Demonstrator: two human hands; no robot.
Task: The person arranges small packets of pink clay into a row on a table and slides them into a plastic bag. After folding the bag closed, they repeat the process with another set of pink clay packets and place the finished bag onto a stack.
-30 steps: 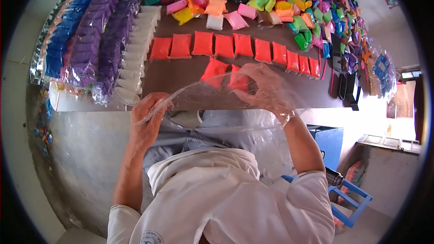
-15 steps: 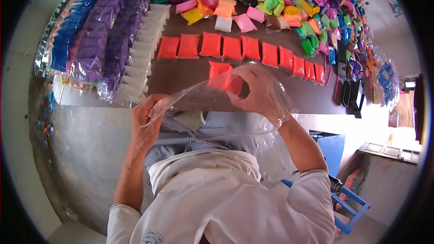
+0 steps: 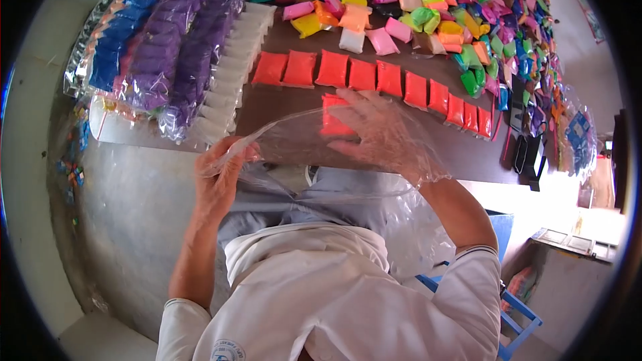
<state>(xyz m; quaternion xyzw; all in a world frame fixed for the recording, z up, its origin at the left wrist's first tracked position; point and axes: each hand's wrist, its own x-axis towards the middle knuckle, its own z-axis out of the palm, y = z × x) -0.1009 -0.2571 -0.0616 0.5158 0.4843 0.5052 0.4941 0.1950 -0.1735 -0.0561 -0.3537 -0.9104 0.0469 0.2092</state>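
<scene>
One clear bag (image 3: 301, 150), left hand (image 3: 219, 168) pinching its edge, right hand (image 3: 382, 137) spread inside

Row of packets (image 3: 362, 75) on the table (image 3: 287, 101), loose pouches (image 3: 422, 19) behind it, bundled packs (image 3: 157, 47) to its left.

Bag (image 3: 301, 150) perhaps obstructs — tabletop (image 3: 281, 103) gap beyond.

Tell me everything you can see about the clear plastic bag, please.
The clear plastic bag looks like thin, colourless film, creased and shiny, see-through enough to show the brown table behind it. It is spread loosely across the table's near edge. The left hand grips its rim at one side; at the other, film covers part of the right hand, whose fingers are spread. Its lower end is hard to make out.
</scene>
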